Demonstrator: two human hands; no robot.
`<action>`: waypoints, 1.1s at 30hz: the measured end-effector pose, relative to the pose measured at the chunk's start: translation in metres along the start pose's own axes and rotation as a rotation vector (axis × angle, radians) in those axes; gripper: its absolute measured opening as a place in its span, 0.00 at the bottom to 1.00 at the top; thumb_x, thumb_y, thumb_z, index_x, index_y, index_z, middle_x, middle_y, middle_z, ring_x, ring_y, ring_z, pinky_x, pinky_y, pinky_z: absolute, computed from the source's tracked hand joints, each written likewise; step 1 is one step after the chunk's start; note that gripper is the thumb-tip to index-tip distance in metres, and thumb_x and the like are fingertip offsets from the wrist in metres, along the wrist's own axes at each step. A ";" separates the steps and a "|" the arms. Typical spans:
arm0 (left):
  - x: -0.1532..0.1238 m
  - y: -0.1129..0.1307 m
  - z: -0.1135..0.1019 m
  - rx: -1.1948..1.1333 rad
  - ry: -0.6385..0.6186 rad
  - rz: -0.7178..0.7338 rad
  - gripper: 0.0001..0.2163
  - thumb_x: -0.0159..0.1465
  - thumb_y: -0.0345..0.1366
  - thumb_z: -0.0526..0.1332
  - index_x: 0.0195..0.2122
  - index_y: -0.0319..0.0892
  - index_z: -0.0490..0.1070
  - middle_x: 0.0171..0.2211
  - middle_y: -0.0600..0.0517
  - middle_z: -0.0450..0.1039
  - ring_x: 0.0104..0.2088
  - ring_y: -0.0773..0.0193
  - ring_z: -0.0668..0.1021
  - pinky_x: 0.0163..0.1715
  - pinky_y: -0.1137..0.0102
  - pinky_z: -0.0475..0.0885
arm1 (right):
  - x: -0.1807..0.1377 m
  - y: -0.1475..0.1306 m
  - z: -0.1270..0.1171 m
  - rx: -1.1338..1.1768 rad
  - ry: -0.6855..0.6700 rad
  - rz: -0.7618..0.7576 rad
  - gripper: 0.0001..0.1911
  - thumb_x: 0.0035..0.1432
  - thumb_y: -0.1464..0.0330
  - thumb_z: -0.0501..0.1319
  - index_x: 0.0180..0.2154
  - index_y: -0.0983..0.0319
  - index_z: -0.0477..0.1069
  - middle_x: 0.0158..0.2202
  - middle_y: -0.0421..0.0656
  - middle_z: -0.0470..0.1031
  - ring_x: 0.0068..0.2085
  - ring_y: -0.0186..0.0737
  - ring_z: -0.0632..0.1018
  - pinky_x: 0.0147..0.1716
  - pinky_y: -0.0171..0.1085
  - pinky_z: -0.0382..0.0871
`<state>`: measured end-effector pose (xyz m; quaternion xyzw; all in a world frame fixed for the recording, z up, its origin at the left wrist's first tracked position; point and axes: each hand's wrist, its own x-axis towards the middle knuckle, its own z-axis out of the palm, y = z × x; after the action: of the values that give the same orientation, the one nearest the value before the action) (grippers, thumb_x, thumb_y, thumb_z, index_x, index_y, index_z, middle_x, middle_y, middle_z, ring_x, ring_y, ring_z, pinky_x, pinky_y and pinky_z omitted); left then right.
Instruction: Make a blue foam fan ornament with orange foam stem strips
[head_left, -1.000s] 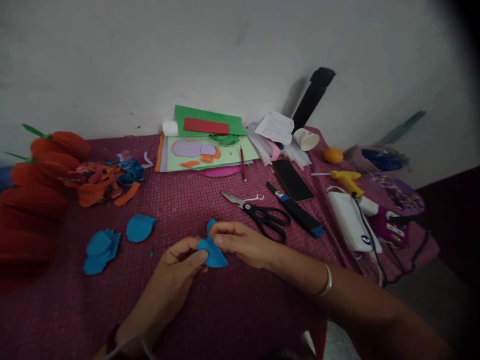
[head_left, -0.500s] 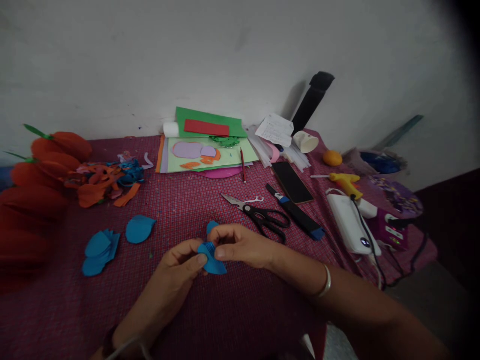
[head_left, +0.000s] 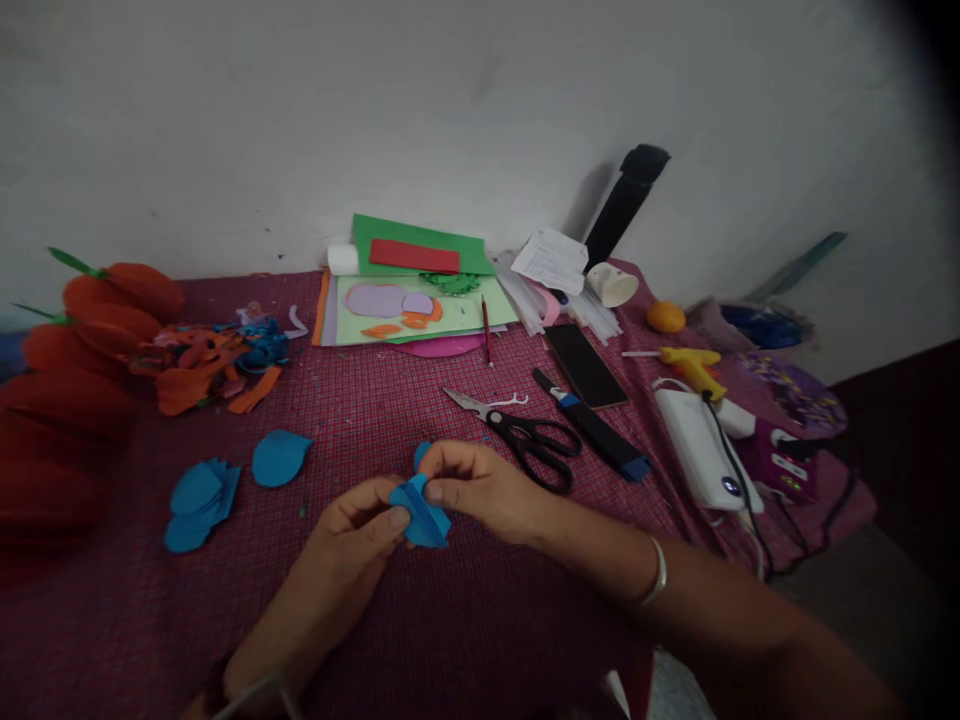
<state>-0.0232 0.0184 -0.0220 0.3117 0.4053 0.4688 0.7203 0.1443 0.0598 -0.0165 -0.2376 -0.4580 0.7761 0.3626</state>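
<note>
- Up along the creased blue piece your right hand had slid since half a second earlier, baring more pleats.
- Your left hand gripped that piece between thumb and fingers.
- Your right thumb and fingertips pinched its upper edge, close to the left ones.
- You had the piece above the checked cloth, nearer you than the scissors.
- One loose blue petal and a blue stack lay to your left.
</note>
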 end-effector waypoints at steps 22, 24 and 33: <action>0.000 0.005 0.006 0.171 0.057 0.071 0.05 0.51 0.37 0.69 0.23 0.43 0.76 0.21 0.55 0.71 0.25 0.68 0.69 0.30 0.71 0.67 | -0.003 -0.006 0.001 -0.114 0.027 0.036 0.20 0.52 0.54 0.65 0.29 0.64 0.66 0.25 0.36 0.65 0.26 0.28 0.64 0.27 0.31 0.59; 0.000 0.004 0.006 0.133 0.055 0.064 0.06 0.50 0.38 0.70 0.24 0.43 0.77 0.22 0.55 0.72 0.25 0.67 0.69 0.30 0.71 0.67 | -0.003 -0.005 0.002 -0.105 0.033 0.021 0.18 0.53 0.55 0.65 0.31 0.64 0.66 0.25 0.35 0.64 0.26 0.28 0.64 0.26 0.30 0.59; 0.002 0.002 0.004 0.138 0.070 0.042 0.07 0.50 0.39 0.70 0.23 0.43 0.76 0.21 0.56 0.70 0.24 0.69 0.68 0.28 0.73 0.65 | -0.004 -0.009 0.004 -0.120 0.022 -0.018 0.16 0.54 0.57 0.64 0.31 0.63 0.67 0.26 0.35 0.65 0.26 0.28 0.64 0.27 0.31 0.59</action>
<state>-0.0200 0.0211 -0.0194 0.3525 0.4548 0.4653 0.6726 0.1471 0.0569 -0.0068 -0.2632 -0.5021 0.7411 0.3597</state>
